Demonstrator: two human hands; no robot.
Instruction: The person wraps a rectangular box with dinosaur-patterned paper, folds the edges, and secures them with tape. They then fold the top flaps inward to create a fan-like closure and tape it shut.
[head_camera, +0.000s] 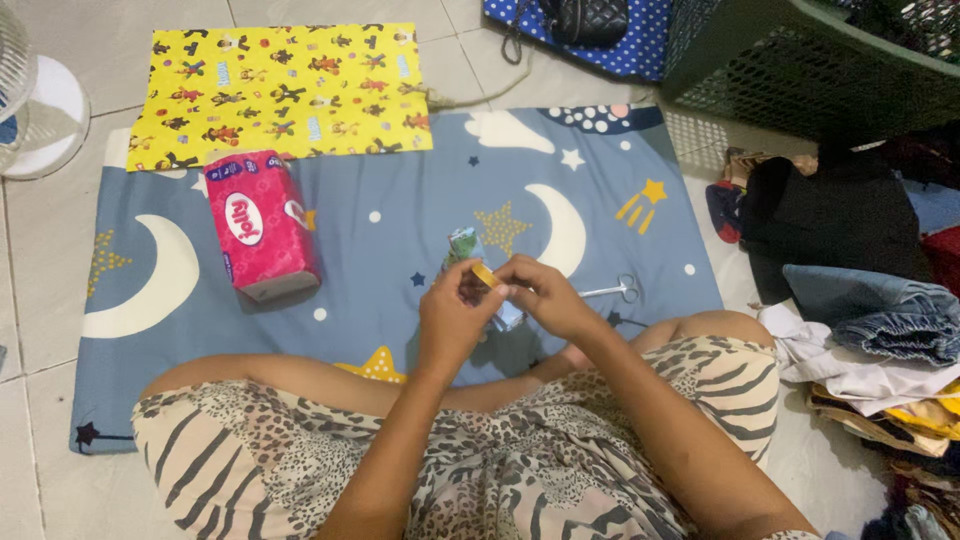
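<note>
Tape roll (484, 275), a small yellow ring, sits pinched between both hands above the blue mat (400, 230), just in front of the person's crossed legs. The left hand (455, 318) curls closed around a small pale packet (505, 315) and the near side of the roll; the right hand (545, 295) closes its fingertips on the roll's far right edge. The roll lies between the two hands, touching both, its strip running roughly left to right; neither hand is clearly nearer. Something greenish (462, 245) pokes up just behind the left hand, too small to identify. Right of the hands, small scissors (615, 291) lie flat on the mat, handles to the right. To the left, a pink tissue pack (262, 222) with a round white label lies lengthwise, near to far. Beyond it, a yellow sheet (285, 90) printed with small cartoon figures lies flat, overlapping the mat's far edge. At far right stands a dark green basket (800, 70), with heaped clothes (860, 280) nearer.
</note>
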